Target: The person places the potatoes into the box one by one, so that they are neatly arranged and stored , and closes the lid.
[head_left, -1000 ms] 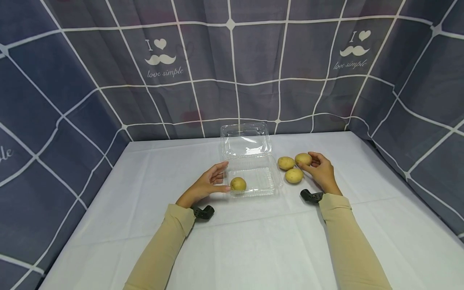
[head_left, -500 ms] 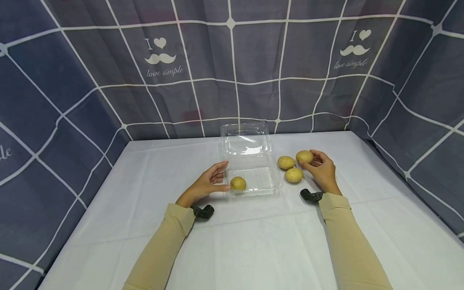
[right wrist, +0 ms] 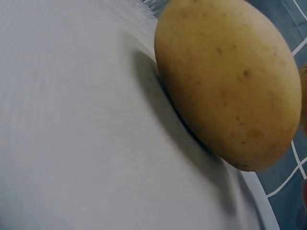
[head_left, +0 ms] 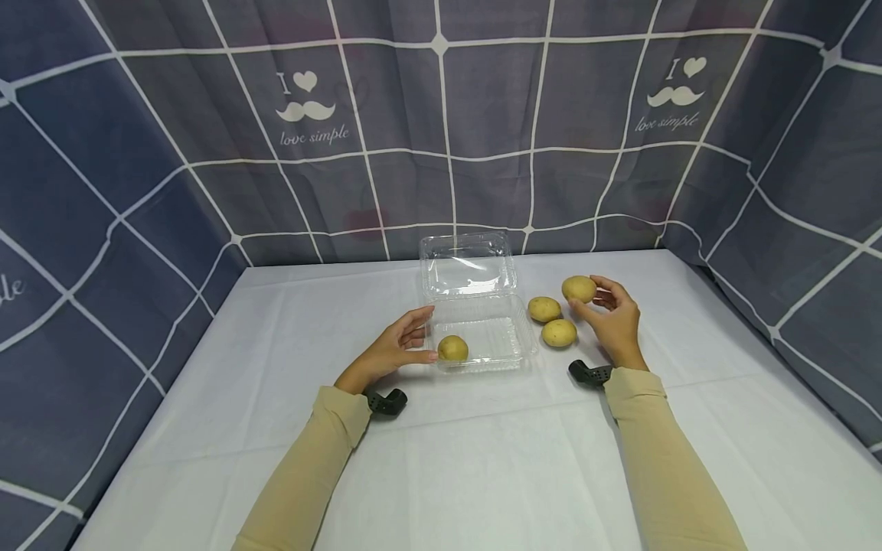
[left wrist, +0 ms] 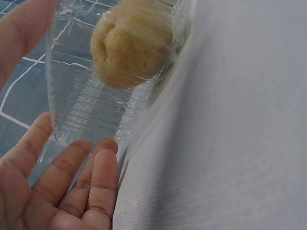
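Spreading wide, the white cloth (head_left: 482, 459) covers the tbl, its L edge slanting down alongside the checked curtain (head_left: 83, 229). Lots of rm L of the plastic box (head_left: 492, 340), w/ just the L hand (head_left: 393, 348), its beige sleeve (head_left: 296, 474) & a black gadget (head_left: 388, 402) reaching in. Box sits approx mid-tbl, lid (head_left: 468, 272) tipped up at the back, near the curtain; boxed potato (head_left: 452, 349) is in the front L corner. Tighter R of the box: rear potato (head_left: 544, 309) & front potato (head_left: 559, 334) lie close together just beside it, w/ the held potato (head_left: 579, 288) past them in the R hand (head_left: 613, 321). Beyond that hand, cloth runs on to the R edge.

Fingers now! L hand relaxed, thumb & fingers well apart, tips at the box's L side, not wrapped round anything. R hand: thumb & fingers pinching the held potato from its R side, gap abt as wide as the spud.

Tricky bits: L wrist view crops the thumb, & the boxed potato's blurry thru the plastic. Head view: can't tell if the held potato touches cloth. R wrist view: one big potato, top cropped, another only a sliver at the R edge; can't tell which is which.
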Demonstrator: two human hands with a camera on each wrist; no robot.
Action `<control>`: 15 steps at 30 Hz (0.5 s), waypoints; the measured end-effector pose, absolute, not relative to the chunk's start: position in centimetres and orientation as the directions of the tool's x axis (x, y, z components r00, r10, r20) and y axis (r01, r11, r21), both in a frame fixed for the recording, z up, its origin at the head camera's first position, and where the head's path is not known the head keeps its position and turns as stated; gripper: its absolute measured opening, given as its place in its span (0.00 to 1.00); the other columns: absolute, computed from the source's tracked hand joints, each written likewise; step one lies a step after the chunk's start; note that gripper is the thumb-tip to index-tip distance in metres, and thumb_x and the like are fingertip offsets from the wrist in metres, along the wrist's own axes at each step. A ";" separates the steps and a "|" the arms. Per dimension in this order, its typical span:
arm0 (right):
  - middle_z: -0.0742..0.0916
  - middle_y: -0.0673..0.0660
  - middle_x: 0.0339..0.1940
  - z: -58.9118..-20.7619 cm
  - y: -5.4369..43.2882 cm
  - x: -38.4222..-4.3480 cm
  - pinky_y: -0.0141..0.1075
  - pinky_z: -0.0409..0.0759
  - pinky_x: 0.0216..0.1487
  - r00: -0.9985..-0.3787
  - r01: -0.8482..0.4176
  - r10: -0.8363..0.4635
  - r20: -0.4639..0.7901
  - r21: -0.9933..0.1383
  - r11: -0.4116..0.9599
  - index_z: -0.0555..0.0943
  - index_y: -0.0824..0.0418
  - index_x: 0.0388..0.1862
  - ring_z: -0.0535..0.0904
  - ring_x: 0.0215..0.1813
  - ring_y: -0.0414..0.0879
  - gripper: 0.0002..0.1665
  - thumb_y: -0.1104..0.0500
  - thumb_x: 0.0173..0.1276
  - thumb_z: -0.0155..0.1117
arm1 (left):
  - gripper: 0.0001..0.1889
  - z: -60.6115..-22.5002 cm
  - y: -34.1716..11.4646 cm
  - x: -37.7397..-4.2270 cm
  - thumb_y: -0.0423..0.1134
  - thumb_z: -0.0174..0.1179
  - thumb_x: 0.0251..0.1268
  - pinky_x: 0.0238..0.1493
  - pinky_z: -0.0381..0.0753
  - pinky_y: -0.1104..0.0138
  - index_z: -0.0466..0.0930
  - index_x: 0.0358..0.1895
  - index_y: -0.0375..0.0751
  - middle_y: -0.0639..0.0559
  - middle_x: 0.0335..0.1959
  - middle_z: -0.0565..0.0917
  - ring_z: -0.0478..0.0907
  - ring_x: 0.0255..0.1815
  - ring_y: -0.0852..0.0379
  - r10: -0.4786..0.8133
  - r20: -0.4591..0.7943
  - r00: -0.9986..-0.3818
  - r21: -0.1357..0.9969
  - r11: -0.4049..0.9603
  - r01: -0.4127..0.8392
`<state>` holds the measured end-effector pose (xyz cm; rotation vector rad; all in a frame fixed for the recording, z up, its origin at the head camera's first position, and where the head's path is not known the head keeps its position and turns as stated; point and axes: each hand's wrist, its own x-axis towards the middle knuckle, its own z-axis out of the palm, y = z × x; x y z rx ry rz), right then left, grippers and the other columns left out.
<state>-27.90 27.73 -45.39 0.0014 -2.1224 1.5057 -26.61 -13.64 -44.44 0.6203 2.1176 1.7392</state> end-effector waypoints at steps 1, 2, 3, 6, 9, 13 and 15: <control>0.83 0.61 0.65 -45.3 27.7 -27.9 0.28 0.77 0.63 -0.855 -0.305 0.294 0.426 -0.874 0.378 0.78 0.72 0.72 0.78 0.53 0.31 0.35 0.68 0.68 0.78 | 0.49 -44.4 -13.6 -26.6 0.26 0.74 0.66 0.82 0.64 0.43 0.55 0.87 0.36 0.35 0.87 0.57 0.62 0.82 0.32 0.524 0.019 -0.852 0.980 0.160 0.121; 0.83 0.62 0.66 -45.3 27.6 -27.9 0.28 0.77 0.64 -0.853 -0.311 0.291 0.433 -0.871 0.381 0.78 0.73 0.72 0.78 0.53 0.31 0.35 0.68 0.68 0.78 | 0.49 -44.4 -13.6 -26.6 0.26 0.74 0.66 0.82 0.64 0.44 0.55 0.87 0.36 0.35 0.87 0.57 0.62 0.82 0.32 0.522 0.017 -0.853 0.980 0.160 0.118; 0.83 0.63 0.65 -45.2 27.5 -27.9 0.28 0.78 0.64 -0.851 -0.319 0.287 0.439 -0.868 0.381 0.78 0.73 0.72 0.78 0.53 0.31 0.35 0.68 0.68 0.78 | 0.49 -44.4 -13.6 -26.6 0.26 0.74 0.66 0.82 0.64 0.44 0.56 0.87 0.37 0.35 0.87 0.57 0.62 0.82 0.32 0.521 0.016 -0.854 0.980 0.160 0.116; 0.83 0.64 0.65 -44.9 27.2 -27.9 0.28 0.77 0.64 -0.847 -0.343 0.272 0.456 -0.861 0.375 0.78 0.73 0.71 0.79 0.53 0.31 0.34 0.69 0.67 0.79 | 0.49 -44.4 -13.6 -26.5 0.26 0.74 0.66 0.82 0.64 0.44 0.55 0.87 0.36 0.36 0.87 0.57 0.63 0.82 0.32 0.518 0.011 -0.855 0.980 0.163 0.111; 0.84 0.64 0.64 -44.5 26.9 -27.9 0.26 0.77 0.62 -0.844 -0.372 0.249 0.476 -0.852 0.369 0.79 0.73 0.70 0.79 0.52 0.32 0.34 0.69 0.67 0.79 | 0.49 -44.4 -13.6 -26.5 0.26 0.74 0.67 0.82 0.64 0.44 0.55 0.87 0.36 0.36 0.87 0.57 0.63 0.82 0.32 0.517 0.010 -0.856 0.980 0.165 0.112; 0.84 0.64 0.62 -44.0 26.5 -27.9 0.24 0.77 0.58 -0.836 -0.410 0.218 0.504 -0.836 0.364 0.80 0.74 0.69 0.80 0.50 0.32 0.33 0.71 0.65 0.79 | 0.49 -44.4 -13.6 -26.5 0.26 0.73 0.67 0.82 0.64 0.44 0.55 0.87 0.35 0.36 0.87 0.57 0.63 0.82 0.32 0.520 0.015 -0.854 0.980 0.163 0.117; 0.84 0.65 0.62 -43.8 26.3 -28.0 0.24 0.77 0.57 -0.833 -0.423 0.207 0.514 -0.831 0.361 0.80 0.74 0.68 0.80 0.49 0.32 0.33 0.71 0.65 0.80 | 0.49 -44.4 -13.6 -26.5 0.26 0.73 0.67 0.82 0.64 0.44 0.55 0.87 0.34 0.36 0.87 0.57 0.63 0.82 0.32 0.521 0.019 -0.853 0.980 0.159 0.119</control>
